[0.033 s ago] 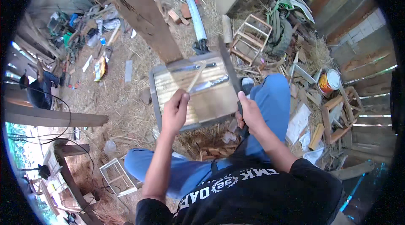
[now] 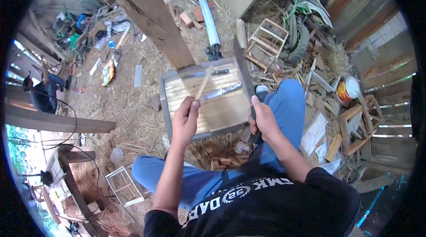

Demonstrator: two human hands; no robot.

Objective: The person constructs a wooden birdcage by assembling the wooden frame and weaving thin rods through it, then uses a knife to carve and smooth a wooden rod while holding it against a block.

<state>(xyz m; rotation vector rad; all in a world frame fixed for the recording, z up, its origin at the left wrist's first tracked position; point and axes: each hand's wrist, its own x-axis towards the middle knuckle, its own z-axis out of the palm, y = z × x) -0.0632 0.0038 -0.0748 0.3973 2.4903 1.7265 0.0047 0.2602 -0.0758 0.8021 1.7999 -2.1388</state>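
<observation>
My left hand pinches the lower end of a thin pale wooden stick, which slants up and away over a low wooden board with a dark frame. My right hand is wrapped around the dark handle of a machete. Its long dark blade points away from me along the board's right edge, apart from the stick. Two knives lie on the board's slats: one with a shiny blade in the middle, and a dark-handled one nearer the far edge, partly behind the stick.
A thick wooden post rises at the board's far side. Beyond lie a pale blue tube and a small wooden frame. A paint bucket stands at right among scraps. Another person is at far left.
The view has shifted slightly, moving the surroundings a little. The stick's far end has swung slightly left. Both hands keep their holds, and the knives stay on the board.
</observation>
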